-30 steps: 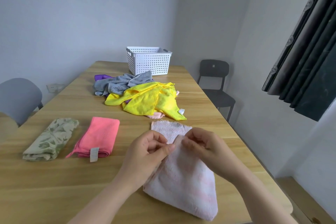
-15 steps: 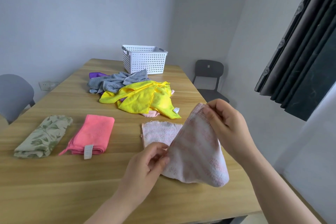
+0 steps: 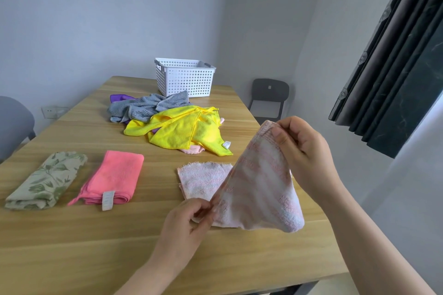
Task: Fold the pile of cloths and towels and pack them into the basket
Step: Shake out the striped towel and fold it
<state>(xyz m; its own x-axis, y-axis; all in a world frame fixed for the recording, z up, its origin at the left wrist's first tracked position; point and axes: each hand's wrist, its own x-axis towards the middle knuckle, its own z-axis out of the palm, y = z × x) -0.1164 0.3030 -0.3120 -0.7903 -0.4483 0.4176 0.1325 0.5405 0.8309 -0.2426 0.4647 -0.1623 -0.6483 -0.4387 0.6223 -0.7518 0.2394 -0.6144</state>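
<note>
A pale pink striped towel lies partly on the wooden table, its near half lifted. My right hand pinches its raised corner up in the air. My left hand pinches the lower edge near the table. A folded green leaf-print cloth and a folded pink cloth lie at the left. An unfolded pile sits further back: a yellow cloth, a grey towel, a purple cloth beneath. The white perforated basket stands at the far end.
A dark chair stands beyond the table's right side, and a grey chair at the left. Dark curtains hang at the right. The table's right edge runs just under my right forearm.
My right hand has lifted one corner of the pink striped towel up and to the right, away from my left hand, which stays low gripping the other edge.
</note>
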